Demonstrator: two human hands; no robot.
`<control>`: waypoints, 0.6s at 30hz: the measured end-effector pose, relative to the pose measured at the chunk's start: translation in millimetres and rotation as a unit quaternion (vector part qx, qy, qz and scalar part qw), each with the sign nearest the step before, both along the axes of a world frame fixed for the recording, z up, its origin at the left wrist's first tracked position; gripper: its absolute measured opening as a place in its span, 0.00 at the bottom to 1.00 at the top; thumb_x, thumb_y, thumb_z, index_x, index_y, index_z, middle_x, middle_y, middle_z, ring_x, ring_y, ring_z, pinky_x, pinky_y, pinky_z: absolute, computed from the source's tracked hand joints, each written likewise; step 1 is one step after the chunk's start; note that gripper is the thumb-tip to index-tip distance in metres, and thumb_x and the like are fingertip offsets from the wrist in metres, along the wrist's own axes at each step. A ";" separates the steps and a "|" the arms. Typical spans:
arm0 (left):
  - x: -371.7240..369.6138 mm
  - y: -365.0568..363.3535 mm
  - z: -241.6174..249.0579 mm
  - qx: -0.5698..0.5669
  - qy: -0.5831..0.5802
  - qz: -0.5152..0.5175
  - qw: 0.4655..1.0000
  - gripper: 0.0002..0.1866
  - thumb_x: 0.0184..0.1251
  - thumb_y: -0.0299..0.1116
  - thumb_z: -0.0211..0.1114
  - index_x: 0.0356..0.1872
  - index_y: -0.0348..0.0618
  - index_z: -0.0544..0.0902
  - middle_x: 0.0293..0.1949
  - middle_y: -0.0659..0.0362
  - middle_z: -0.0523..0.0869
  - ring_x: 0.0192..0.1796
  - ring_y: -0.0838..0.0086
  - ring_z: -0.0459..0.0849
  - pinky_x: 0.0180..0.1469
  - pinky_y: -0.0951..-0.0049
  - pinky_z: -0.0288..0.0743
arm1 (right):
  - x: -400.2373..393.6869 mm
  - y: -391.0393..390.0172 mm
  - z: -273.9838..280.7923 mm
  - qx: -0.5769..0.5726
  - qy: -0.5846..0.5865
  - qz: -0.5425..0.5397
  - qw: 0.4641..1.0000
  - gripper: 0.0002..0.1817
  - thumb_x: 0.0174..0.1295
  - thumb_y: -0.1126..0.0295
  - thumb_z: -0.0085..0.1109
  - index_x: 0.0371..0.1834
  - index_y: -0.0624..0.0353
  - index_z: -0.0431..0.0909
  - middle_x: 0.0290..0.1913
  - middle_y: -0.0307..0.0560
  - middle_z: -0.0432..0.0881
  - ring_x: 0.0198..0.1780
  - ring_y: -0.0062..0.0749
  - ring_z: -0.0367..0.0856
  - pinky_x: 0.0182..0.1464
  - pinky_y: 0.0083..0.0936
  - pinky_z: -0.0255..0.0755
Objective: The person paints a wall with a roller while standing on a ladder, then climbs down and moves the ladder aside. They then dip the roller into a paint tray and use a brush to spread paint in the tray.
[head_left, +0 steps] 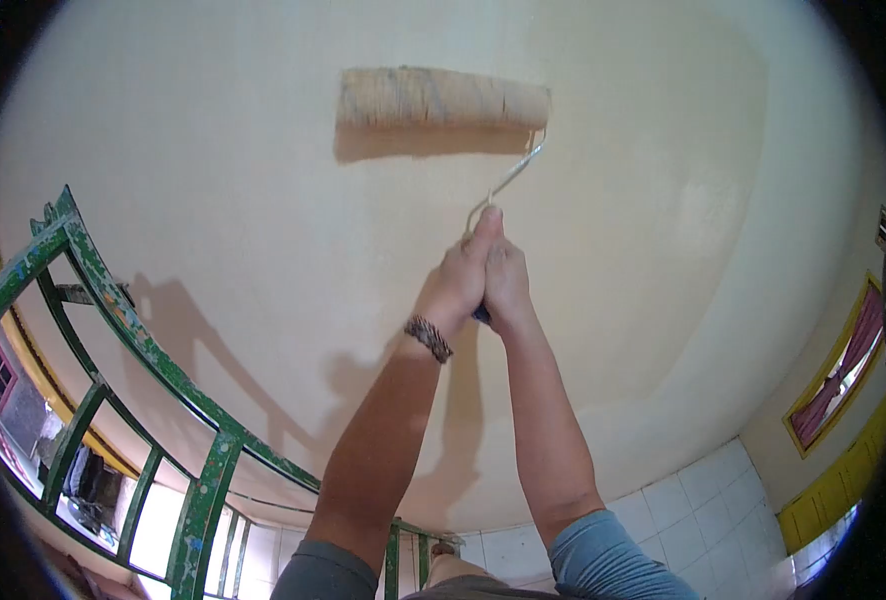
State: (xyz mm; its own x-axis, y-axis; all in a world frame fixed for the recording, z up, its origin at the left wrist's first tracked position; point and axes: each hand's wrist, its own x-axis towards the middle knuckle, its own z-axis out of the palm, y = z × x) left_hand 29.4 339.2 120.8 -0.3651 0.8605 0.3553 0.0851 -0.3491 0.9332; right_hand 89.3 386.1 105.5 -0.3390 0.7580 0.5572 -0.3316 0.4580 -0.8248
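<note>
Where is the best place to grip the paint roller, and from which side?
Best by the handle, likely from below, on the wearer's side: it points that way, away from the wide, stained roller cover. The bent wire frame looks too thin for a firm hold. The left hand and right hand hide most of the handle.

free: right of roller [443, 98], along wall [653, 220] | obstacle: green frame [208, 495], left

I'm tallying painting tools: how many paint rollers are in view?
1. The paint roller is at the upper middle of the picture, over the pale wall, its handle gripped by the left hand and right hand together. Others could be hidden.
</note>
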 end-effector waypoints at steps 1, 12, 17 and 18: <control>-3.0 -3.0 15.2 -0.025 -0.001 -0.003 1.000 0.39 0.59 0.68 0.47 0.41 0.34 0.78 0.39 0.57 0.78 0.45 0.77 0.72 0.49 0.77 0.66 | -5.2 2.2 12.3 -0.016 0.014 -0.001 1.000 0.26 0.69 0.52 0.37 0.25 0.66 0.68 0.23 0.43 0.71 0.26 0.23 0.68 0.26 0.27 0.66; 33.0 -37.5 -184.3 -0.114 -0.046 0.031 0.992 0.32 0.67 0.60 0.41 0.44 0.35 0.76 0.45 0.51 0.78 0.52 0.71 0.73 0.57 0.71 0.63 | 32.2 -39.8 -194.3 -0.101 -0.115 -0.045 0.987 0.24 0.68 0.56 0.39 0.36 0.68 0.76 0.31 0.48 0.79 0.36 0.28 0.75 0.41 0.28 0.70; 45.2 -44.7 -192.4 -0.126 -0.013 0.044 0.991 0.28 0.67 0.57 0.45 0.36 0.36 0.75 0.37 0.57 0.76 0.42 0.76 0.72 0.47 0.73 0.67 | 58.4 -53.3 -182.8 -0.196 -0.083 0.060 0.975 0.22 0.70 0.56 0.39 0.38 0.65 0.75 0.33 0.42 0.77 0.36 0.24 0.73 0.41 0.24 0.70; 44.2 -43.2 -184.8 -0.118 0.010 0.039 0.992 0.26 0.68 0.55 0.47 0.35 0.37 0.74 0.34 0.59 0.75 0.39 0.77 0.71 0.44 0.75 0.67 | 62.5 -56.4 -167.8 -0.189 -0.049 0.097 0.976 0.21 0.69 0.55 0.40 0.38 0.64 0.74 0.33 0.41 0.76 0.35 0.22 0.73 0.40 0.22 0.70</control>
State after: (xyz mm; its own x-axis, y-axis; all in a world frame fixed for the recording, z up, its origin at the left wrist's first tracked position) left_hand 73.6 296.0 -63.9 -0.4295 0.8896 0.1556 0.1226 -0.1133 0.9860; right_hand 151.8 329.8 -62.3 -0.5347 0.8190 0.2083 -0.2924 0.0519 -0.9549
